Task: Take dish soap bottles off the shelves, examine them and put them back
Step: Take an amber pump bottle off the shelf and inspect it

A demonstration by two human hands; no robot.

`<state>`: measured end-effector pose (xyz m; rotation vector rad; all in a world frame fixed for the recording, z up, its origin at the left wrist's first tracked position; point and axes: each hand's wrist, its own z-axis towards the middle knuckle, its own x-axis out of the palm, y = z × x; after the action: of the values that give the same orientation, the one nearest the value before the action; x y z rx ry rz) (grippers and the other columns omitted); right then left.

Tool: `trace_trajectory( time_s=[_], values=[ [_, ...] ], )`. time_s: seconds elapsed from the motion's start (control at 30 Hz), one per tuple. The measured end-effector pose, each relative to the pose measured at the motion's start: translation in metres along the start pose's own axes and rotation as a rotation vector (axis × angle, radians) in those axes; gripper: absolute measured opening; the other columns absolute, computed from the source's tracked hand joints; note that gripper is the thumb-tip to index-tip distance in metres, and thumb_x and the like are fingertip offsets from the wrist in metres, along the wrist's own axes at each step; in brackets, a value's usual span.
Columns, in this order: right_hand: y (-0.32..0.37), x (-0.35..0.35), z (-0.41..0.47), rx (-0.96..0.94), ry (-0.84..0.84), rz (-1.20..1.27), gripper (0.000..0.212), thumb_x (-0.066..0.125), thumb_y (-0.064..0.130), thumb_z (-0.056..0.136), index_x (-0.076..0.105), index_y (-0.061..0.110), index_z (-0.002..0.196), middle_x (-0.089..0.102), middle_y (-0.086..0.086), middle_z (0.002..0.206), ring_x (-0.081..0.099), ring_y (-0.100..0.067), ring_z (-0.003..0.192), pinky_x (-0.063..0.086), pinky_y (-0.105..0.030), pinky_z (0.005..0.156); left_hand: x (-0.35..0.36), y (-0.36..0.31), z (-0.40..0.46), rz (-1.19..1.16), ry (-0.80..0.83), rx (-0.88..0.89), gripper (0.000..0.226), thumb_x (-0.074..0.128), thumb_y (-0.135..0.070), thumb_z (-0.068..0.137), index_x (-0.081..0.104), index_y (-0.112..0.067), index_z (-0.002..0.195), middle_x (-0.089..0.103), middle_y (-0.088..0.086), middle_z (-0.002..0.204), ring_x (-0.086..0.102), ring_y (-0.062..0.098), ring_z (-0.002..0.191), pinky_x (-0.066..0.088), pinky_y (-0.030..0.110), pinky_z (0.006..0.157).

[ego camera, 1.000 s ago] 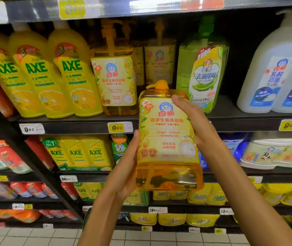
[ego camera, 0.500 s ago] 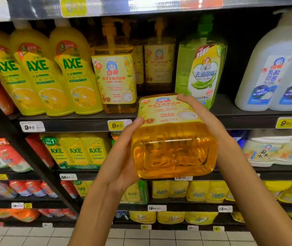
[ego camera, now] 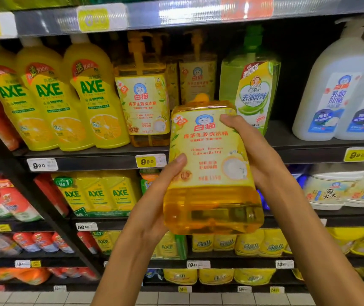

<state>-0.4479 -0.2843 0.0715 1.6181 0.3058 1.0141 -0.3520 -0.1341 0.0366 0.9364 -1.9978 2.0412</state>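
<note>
The left hand (ego camera: 154, 208) and the right hand (ego camera: 254, 155) are both gripping a big see-through yellow plastic soap bottle (ego camera: 212, 173). It is leaning back a little in front of the dark shelf (ego camera: 309, 149).

Two bare forearms rise from the near edge of the view, one left of centre and one to the right. Neither shows a sleeve, a watch, a bracelet or a ring. The left hand (ego camera: 154, 208) shows its thumb with a short, plain nail. The right hand (ego camera: 258, 155) shows its back and knuckles, with slim fingers. Both arms are slender and smooth, with no marks visible.
</note>
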Motion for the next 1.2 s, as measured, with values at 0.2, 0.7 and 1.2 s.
trace_trajectory(
  time_s=[0.2,0.7,1.2],
  values=[
    [-0.009,-0.004,-0.005,-0.23,0.127,-0.049,0.056,0.057,0.033,0.092,0.036,0.022,0.144,0.065,-0.012,0.126,0.064,-0.03,0.113,0.054,-0.048,0.089,-0.012,0.014,0.002,0.175,-0.013,0.191,0.029,0.075,-0.035,0.058,0.075,-0.037,0.087,0.076,-0.001,0.094,0.073,0.016,0.083,0.057,0.025,0.06],
    [-0.012,-0.031,0.0,-0.418,0.217,-0.354,0.104,0.091,0.043,0.055,0.038,0.009,0.137,0.07,0.005,0.114,0.068,-0.017,0.104,0.057,-0.025,0.076,-0.037,0.023,0.045,0.53,-0.012,0.375,0.067,0.085,-0.03,0.053,0.056,-0.027,0.112,0.072,-0.011,0.105,0.069,0.009,0.096,0.056,0.019,0.07],
    [0.0,-0.003,0.048,-0.443,-0.127,-0.28,0.071,0.07,0.044,0.075,0.044,0.022,0.137,0.066,-0.008,0.12,0.071,-0.019,0.096,0.061,-0.035,0.073,-0.013,0.012,0.088,0.269,-0.17,0.308,0.063,0.08,-0.053,0.061,0.059,-0.029,0.116,0.073,-0.003,0.106,0.071,0.018,0.094,0.058,0.03,0.065]
  ],
)
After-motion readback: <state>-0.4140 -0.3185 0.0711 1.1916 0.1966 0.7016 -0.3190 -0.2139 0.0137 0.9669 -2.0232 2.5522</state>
